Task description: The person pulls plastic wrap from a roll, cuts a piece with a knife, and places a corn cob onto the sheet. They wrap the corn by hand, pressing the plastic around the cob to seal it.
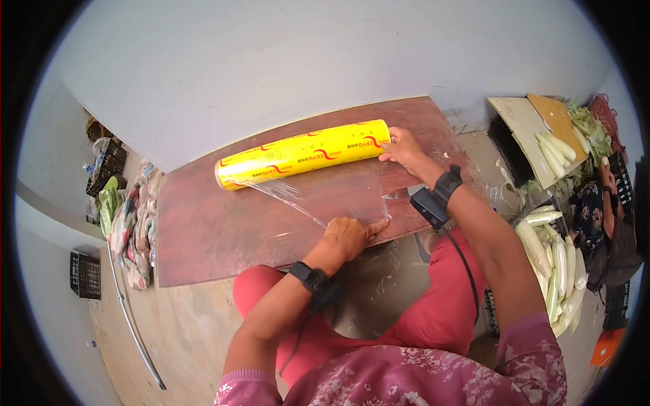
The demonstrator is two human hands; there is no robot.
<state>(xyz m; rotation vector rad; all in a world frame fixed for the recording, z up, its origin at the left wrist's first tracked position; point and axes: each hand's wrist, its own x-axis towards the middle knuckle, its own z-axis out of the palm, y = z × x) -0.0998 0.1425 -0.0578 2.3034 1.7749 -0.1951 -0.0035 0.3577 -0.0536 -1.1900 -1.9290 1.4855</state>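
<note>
A yellow roll of plastic wrap (302,155) with red and black print lies slantwise on the dark red wooden table (203,237). A clear sheet of film (288,196) stretches from the roll toward the table's near edge. My left hand (344,238) is closed on the front edge of that film, its index finger stretched along the edge. My right hand (404,147) grips the right end of the roll, thumb and fingers against its rim. Some of the film is too transparent to make out.
At right, pale corn cobs (558,267) are heaped near husks, and more cobs rest on a board (518,128). Another person (599,210) is beside them. A patterned cloth bundle (137,227), a black crate (85,275) and a metal pole (132,325) are at left.
</note>
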